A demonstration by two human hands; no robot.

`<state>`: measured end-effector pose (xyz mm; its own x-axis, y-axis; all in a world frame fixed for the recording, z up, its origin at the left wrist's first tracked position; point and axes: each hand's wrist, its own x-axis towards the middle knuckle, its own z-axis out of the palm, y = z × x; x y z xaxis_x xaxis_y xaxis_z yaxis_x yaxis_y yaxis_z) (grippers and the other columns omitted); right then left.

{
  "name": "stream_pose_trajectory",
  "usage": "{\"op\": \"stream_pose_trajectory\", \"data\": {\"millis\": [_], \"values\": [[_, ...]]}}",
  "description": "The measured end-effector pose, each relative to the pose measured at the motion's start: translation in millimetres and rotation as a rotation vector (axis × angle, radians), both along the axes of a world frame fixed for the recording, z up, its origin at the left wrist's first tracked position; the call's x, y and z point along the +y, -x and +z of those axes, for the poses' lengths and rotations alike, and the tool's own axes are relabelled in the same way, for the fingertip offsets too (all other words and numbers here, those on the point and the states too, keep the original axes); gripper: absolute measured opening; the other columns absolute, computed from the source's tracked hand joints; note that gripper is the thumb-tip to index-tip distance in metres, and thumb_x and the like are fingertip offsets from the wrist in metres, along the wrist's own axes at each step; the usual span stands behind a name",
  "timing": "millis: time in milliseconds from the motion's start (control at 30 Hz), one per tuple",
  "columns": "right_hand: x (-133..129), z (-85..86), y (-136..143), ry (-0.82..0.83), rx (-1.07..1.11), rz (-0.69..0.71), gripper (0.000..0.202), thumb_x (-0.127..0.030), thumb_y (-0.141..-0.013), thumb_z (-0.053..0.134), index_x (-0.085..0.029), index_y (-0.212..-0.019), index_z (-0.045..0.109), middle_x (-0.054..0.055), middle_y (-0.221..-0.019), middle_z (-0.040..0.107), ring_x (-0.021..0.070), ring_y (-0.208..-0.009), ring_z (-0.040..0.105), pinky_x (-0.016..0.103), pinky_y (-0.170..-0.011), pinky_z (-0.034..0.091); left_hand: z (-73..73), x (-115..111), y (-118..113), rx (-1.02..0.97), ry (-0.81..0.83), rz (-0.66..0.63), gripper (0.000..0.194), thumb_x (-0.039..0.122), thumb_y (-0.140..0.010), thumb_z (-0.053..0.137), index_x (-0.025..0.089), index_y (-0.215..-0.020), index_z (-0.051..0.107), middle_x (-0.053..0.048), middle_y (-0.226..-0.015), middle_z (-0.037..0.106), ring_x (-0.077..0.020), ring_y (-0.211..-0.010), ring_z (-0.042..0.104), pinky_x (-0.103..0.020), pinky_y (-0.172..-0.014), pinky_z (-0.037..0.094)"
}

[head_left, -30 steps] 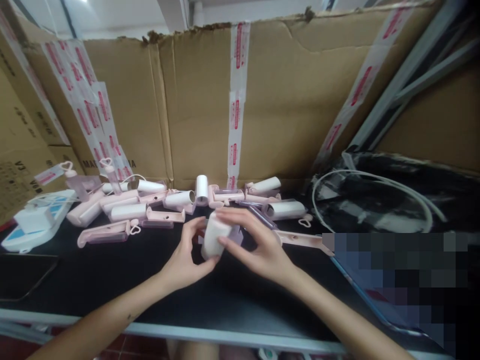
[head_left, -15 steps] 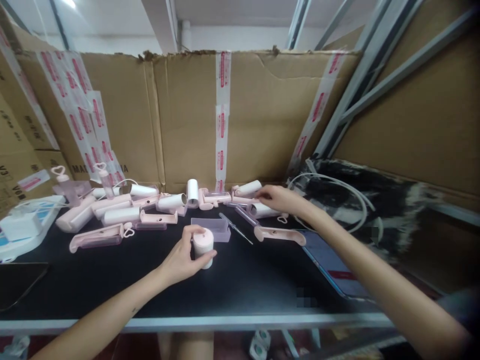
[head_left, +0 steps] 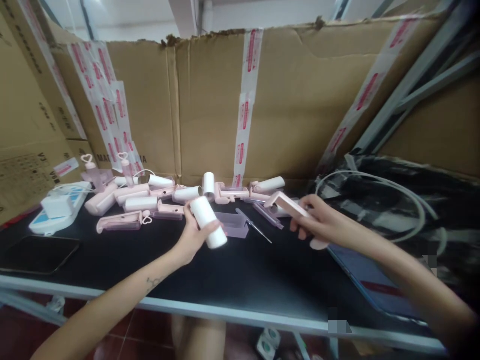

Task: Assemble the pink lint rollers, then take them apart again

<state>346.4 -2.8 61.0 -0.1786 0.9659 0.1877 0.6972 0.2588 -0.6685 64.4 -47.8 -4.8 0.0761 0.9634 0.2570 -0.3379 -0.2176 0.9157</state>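
Observation:
My left hand (head_left: 195,232) is wrapped round a white roll (head_left: 212,226), which leans with its lower end toward the right. My right hand (head_left: 317,220) grips a pink lint roller handle (head_left: 287,204), raised a little above the table. Behind my left hand lies a translucent purple cover (head_left: 234,225). A screwdriver (head_left: 255,227) rests just right of that cover. Past my right hand's fingers, more rolls and purple covers (head_left: 268,214) lie close together.
Several pink and white roller parts (head_left: 140,204) are heaped at the back left. A power strip (head_left: 62,210) and a dark phone (head_left: 39,254) lie at the left. A tablet-like device (head_left: 375,285) lies at the right, near a cable coil (head_left: 408,200). Cardboard (head_left: 206,100) walls the back.
My right hand has picked up the pink handle from the table and drawn it nearer. My left hand has tilted the roll, so its side now shows. The camera view has turned left.

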Motion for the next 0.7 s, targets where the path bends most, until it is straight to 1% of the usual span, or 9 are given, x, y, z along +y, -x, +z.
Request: {"op": "stream_pose_trajectory", "data": {"millis": [67,100,167,267,367,433,500,600,700], "values": [[-12.4,5.2,30.1,0.096,0.257,0.129,0.052,-0.054,-0.073,0.058,-0.025,-0.110,0.038,-0.004,-0.059,0.056,0.0146,-0.041,0.053,0.026,-0.036,0.043,17.0,2.7,-2.1,-0.145,0.058,-0.012,0.055,0.033,-0.075,0.063,0.028,-0.110,0.020,0.002,-0.084,0.058,-0.0183,-0.073,0.065,-0.044,-0.070,0.055],[-18.6,6.9,46.0,0.088,0.352,0.191,0.052,-0.056,-0.076,0.055,-0.025,-0.115,0.037,-0.004,-0.062,0.056,0.0149,-0.046,0.055,0.027,-0.040,0.047,23.9,4.6,-4.7,-0.185,0.078,-0.010,0.053,0.033,-0.075,0.063,0.028,-0.107,0.021,0.002,-0.084,0.058,-0.0176,-0.072,0.065,-0.043,-0.070,0.055],[-30.0,7.6,75.3,0.030,0.465,0.288,0.039,-0.056,-0.082,0.047,-0.024,-0.105,0.047,-0.001,-0.072,0.058,0.0160,-0.061,0.060,0.028,-0.054,0.053,32.6,8.2,-13.2,-0.227,0.093,0.029,0.049,0.031,-0.074,0.063,0.027,-0.104,0.024,0.003,-0.085,0.057,-0.0153,-0.071,0.063,-0.039,-0.069,0.055],[-40.8,-1.2,104.0,-0.109,0.516,0.347,0.030,-0.052,-0.087,0.043,-0.023,-0.094,0.050,0.001,-0.082,0.057,0.0168,-0.077,0.060,0.028,-0.068,0.053,33.6,10.5,-30.4,-0.241,0.052,0.120,0.049,0.028,-0.072,0.065,0.027,-0.103,0.026,0.002,-0.089,0.054,-0.0133,-0.075,0.061,-0.033,-0.071,0.053],[-43.6,-20.3,112.2,-0.201,0.562,0.290,0.028,-0.049,-0.090,0.039,-0.025,-0.103,0.046,0.002,-0.090,0.057,0.0165,-0.084,0.059,0.028,-0.075,0.052,26.1,7.5,-42.5,-0.229,0.029,0.146,0.050,0.029,-0.072,0.065,0.028,-0.105,0.027,0.002,-0.092,0.051,-0.0132,-0.081,0.059,-0.029,-0.075,0.051],[-43.5,-32.9,111.0,-0.191,0.576,0.267,0.029,-0.048,-0.091,0.036,-0.025,-0.108,0.043,0.003,-0.094,0.057,0.0170,-0.088,0.059,0.027,-0.076,0.053,20.4,4.1,-44.4,-0.198,0.051,0.114,0.052,0.029,-0.073,0.065,0.029,-0.107,0.026,0.003,-0.090,0.050,-0.0129,-0.079,0.058,-0.028,-0.072,0.051],[-43.7,-41.0,108.7,-0.128,0.568,0.259,0.031,-0.049,-0.091,0.036,-0.025,-0.110,0.042,0.004,-0.093,0.057,0.0175,-0.085,0.060,0.027,-0.069,0.055,15.8,1.6,-42.8,-0.154,0.066,0.080,0.053,0.029,-0.073,0.065,0.029,-0.109,0.025,0.003,-0.087,0.049,-0.0124,-0.075,0.057,-0.027,-0.069,0.051],[-46.7,-43.6,107.4,-0.001,0.578,0.260,0.034,-0.051,-0.090,0.036,-0.026,-0.113,0.040,0.003,-0.089,0.056,0.0168,-0.076,0.061,0.025,-0.057,0.056,10.7,1.2,-39.5,-0.069,0.037,0.078,0.053,0.030,-0.074,0.064,0.028,-0.111,0.026,0.001,-0.091,0.048,-0.0140,-0.079,0.056,-0.029,-0.070,0.050],[-52.3,-39.9,108.5,0.076,0.609,0.247,0.035,-0.052,-0.089,0.038,-0.027,-0.114,0.036,0.003,-0.094,0.054,0.0163,-0.076,0.061,0.026,-0.056,0.057,7.0,2.6,-39.1,0.051,-0.083,0.155,0.052,0.029,-0.074,0.065,0.025,-0.111,0.028,-0.002,-0.101,0.048,-0.0161,-0.091,0.054,-0.030,-0.079,0.048]]}}
